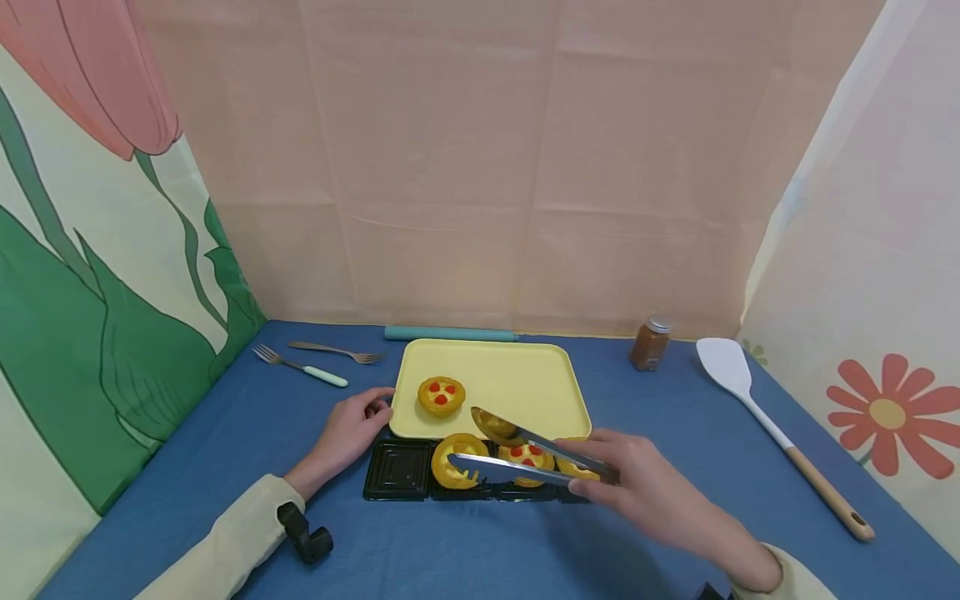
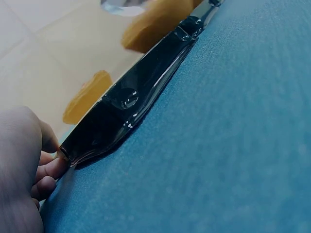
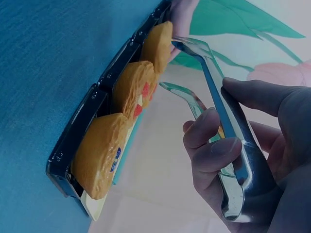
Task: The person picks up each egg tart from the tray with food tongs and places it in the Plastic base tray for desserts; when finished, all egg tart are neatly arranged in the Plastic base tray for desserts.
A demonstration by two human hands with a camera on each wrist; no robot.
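My right hand (image 1: pixel 600 471) grips metal tongs (image 1: pixel 517 454), whose arms stand apart. Their tips (image 3: pixel 187 47) flank a tilted yellow tart (image 1: pixel 456 460) in a black compartment tray (image 1: pixel 396 471). That tray (image 3: pixel 73 141) has an empty left cell and holds three tarts (image 3: pixel 136 90). Another tart with red dots (image 1: pixel 441 395) sits on a yellow tray (image 1: pixel 525 383) just behind. My left hand (image 1: pixel 371 408) rests on the blue cloth, its loosely curled fingers (image 2: pixel 51 170) touching the left end of the black tray (image 2: pixel 126 104).
Two forks (image 1: pixel 303 365) lie at the back left. A teal rod (image 1: pixel 450 333) lies behind the yellow tray. A brown spice jar (image 1: pixel 649 342) and a white spatula with a wooden handle (image 1: pixel 780 433) are to the right. Cloth walls close three sides.
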